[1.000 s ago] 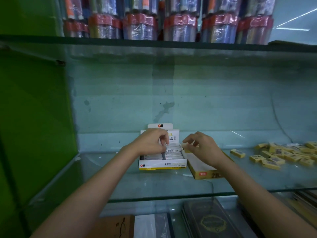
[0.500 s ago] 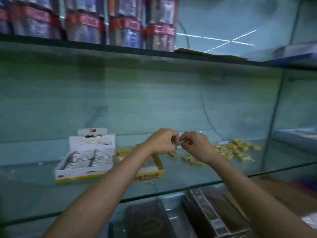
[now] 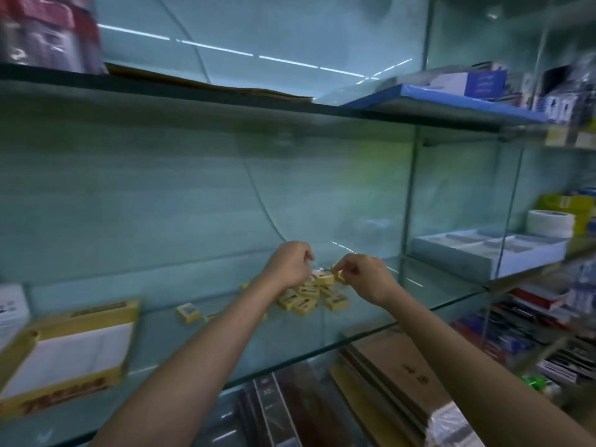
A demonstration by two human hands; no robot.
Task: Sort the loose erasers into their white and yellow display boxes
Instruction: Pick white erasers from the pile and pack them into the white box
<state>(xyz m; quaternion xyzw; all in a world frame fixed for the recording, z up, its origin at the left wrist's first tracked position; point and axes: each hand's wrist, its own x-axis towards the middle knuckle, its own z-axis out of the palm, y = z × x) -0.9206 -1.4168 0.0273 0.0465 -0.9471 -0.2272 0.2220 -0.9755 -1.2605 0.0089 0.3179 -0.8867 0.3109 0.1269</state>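
Observation:
A pile of loose yellow erasers (image 3: 306, 300) lies on the glass shelf (image 3: 322, 343), and one more yellow eraser (image 3: 189, 311) sits apart to its left. Both hands are over the far side of the pile. My right hand (image 3: 366, 277) pinches a yellow eraser (image 3: 323, 278) at the top of the heap. My left hand (image 3: 290, 262) is curled with its fingertips down on the pile; what it grips is hidden. The yellow display box (image 3: 124, 321) stands at the left with a bare white floor. A corner of the white display box (image 3: 11, 304) shows at the left edge.
A glass divider (image 3: 408, 201) closes the shelf on the right; behind it stand a pale blue tray (image 3: 483, 253) and tape rolls (image 3: 550, 222). Notebooks and brown packets (image 3: 396, 375) lie on the shelf below. Another glass shelf (image 3: 193, 91) runs overhead.
The view has swung right, and the boxes slid to the left edge. Both hands moved from the boxes to the eraser pile, and the right hand took hold of an eraser.

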